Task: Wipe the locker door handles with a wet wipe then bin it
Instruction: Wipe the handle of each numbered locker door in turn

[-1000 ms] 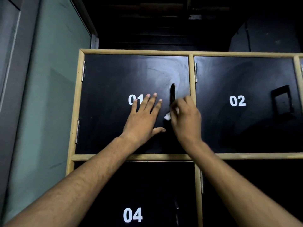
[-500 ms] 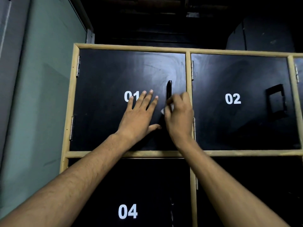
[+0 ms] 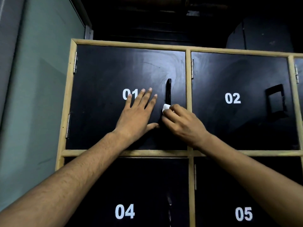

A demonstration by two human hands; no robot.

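The right hand point(image 3: 182, 123) pinches the wipe point(image 3: 166, 107) against the handle point(image 3: 168, 91), whose upright length lies mostly above its fingertips. The left hand point(image 3: 139, 115), fingers straight, presses the door point(image 3: 101, 76) just left of the handle.

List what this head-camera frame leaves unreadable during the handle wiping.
Head view: most of the small white wet wipe hides inside the right hand; only a corner shows.
Head view: that hand covers the lower part of door 01's black upright handle.
Head view: the flat left hand partly covers door 01's number.
Head view: the right edge cuts off the third top black door.
Head view: darkness obscures door 04's handle.
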